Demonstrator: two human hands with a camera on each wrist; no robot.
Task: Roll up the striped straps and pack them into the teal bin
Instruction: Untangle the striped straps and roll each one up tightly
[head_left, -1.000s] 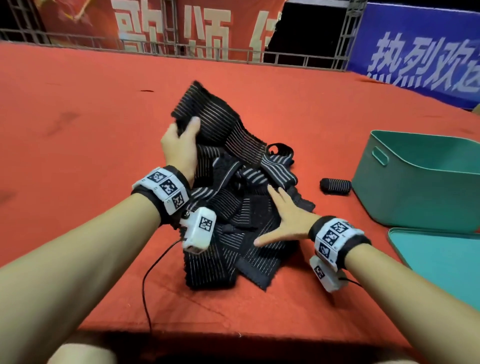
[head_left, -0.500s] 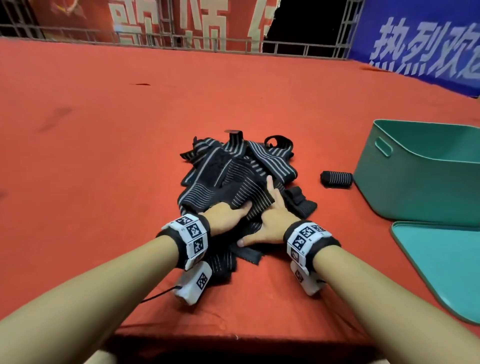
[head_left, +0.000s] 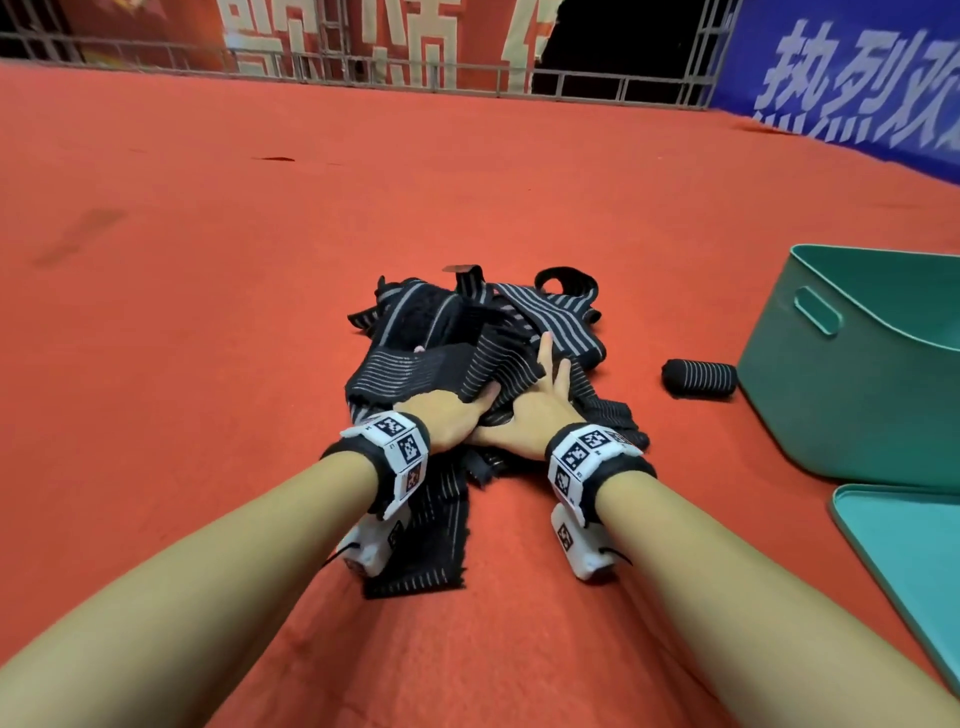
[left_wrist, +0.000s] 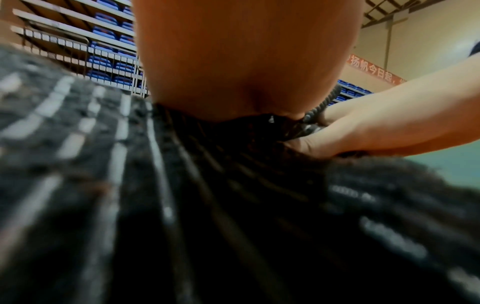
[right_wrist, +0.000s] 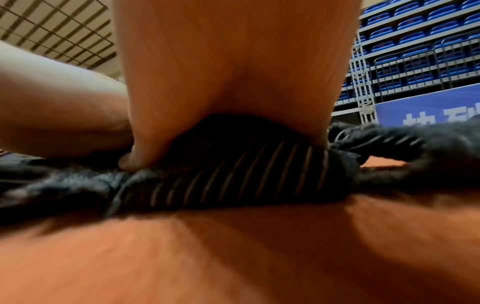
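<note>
Straps (head_left: 467, 358) heaped on red mat (head_left: 208, 312), left of bin (head_left: 857, 395); nearest strap's long axis toward camera. Right hand (head_left: 530, 415) flat, fingers straight, pressing heap. Left hand (head_left: 447, 415): fingers tucked under fold; grip cannot tell. Rolled strap (head_left: 698, 378) lying crosswise beside bin.

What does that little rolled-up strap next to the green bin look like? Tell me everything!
The rolled strap is a small, tight roll of black stretchy-looking fabric with thin pale stripes running around it. It lies on its side on the red carpet, one dark round end facing the pile of loose straps. It sits just left of the teal bin, very close to its wall, though actual touching is unclear. Neither hand touches it, and it has not been packed yet.
</note>
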